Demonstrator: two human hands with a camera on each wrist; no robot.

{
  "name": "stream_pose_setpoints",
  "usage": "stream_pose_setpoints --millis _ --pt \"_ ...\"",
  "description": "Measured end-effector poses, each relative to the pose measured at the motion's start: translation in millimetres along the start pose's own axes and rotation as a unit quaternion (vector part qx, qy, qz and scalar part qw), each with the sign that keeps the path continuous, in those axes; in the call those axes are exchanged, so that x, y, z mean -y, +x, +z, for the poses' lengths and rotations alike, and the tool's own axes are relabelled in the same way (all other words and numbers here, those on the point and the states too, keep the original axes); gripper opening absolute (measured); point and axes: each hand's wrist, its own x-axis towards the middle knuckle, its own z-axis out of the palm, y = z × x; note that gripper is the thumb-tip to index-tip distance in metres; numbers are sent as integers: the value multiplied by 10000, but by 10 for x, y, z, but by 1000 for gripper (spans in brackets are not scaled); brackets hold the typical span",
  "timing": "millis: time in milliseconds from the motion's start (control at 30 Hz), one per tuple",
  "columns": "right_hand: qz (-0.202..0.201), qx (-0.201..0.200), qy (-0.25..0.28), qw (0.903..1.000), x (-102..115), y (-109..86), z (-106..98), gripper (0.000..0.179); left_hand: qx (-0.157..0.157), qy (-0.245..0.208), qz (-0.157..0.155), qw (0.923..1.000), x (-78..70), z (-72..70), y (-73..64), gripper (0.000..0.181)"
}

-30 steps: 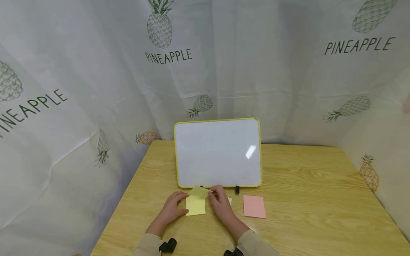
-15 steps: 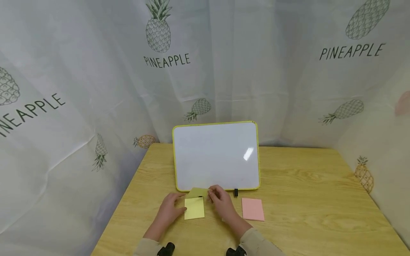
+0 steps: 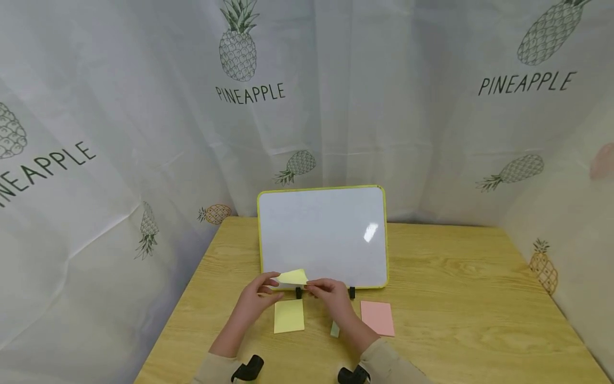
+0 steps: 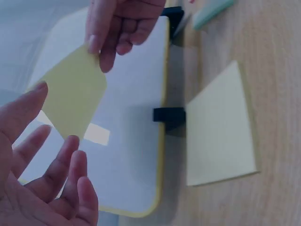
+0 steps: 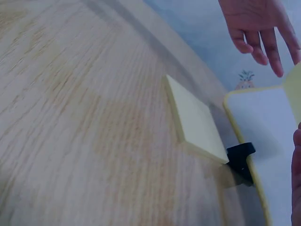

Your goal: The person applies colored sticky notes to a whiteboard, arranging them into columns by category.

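Observation:
My right hand (image 3: 336, 302) pinches a corner of a single yellow sticky note (image 3: 293, 277), which hangs raised before the lower edge of the whiteboard (image 3: 321, 234). On the note's other side is my left hand (image 3: 251, 300), its fingers spread apart and fingertips right at the note's edge. In the left wrist view the note (image 4: 77, 92) is seen broadside between both hands. Below it, the yellow sticky-note pad (image 3: 289, 316) lies on the table, seen from its side in the right wrist view.
Black feet (image 3: 298, 293) support the yellow-framed whiteboard. To the right lies a pink sticky-note pad (image 3: 377, 319). A pale green pad (image 3: 334, 329) is partly hidden by my right forearm. A pineapple-print curtain (image 3: 369, 106) surrounds the wooden table (image 3: 455, 298).
The yellow note, earlier folded up at the pad's far edge, is now off the pad and raised in front of the board. Both hands have lifted away from the pad with it.

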Motion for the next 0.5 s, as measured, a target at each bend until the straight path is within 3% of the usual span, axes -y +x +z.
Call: stream_pose_setpoints --millis 100,200,400,500 --pt "-62 -66 -166 9998 78 31 6 19 -6 -195 -8 9998 -83 -11 45 41" --pt "-96 -35 -266 9996 152 80 14 18 -51 -108 -29 9999 -152 -19 102 37" --pt "-56 388 128 9991 333 228 13 26 -294 188 -127 9993 -261 -53 237 40" --pt "-150 361 41 9992 397 322 20 27 -359 90 -168 9992 -289 -68 308 42"
